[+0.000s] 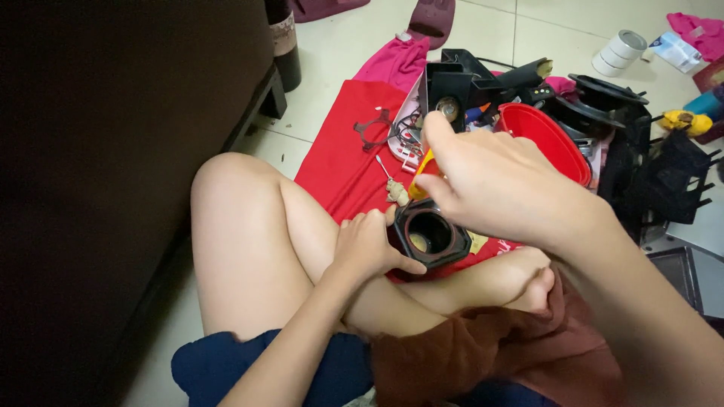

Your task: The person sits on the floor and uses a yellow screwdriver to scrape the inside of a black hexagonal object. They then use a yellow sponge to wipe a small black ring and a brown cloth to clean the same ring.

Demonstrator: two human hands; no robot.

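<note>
My left hand (pixel 369 245) grips the side of a black square housing (pixel 428 235) with a round opening, resting near my crossed legs. My right hand (pixel 494 181) hovers just above it, fingers closed on a screwdriver with an orange-yellow handle (pixel 422 172) that points down toward the housing. Most of the tool is hidden by my fingers. A small beige part (pixel 397 194) lies just left of the housing on a red cloth (pixel 343 151).
A red bowl-shaped part (pixel 547 139), black plastic frames (pixel 648 166) and a black box part (pixel 449 87) lie beyond on the tiled floor. A black ring bracket (pixel 373 130) sits on the cloth. White tape rolls (pixel 620 51) are far right. Dark furniture (pixel 113 151) fills the left.
</note>
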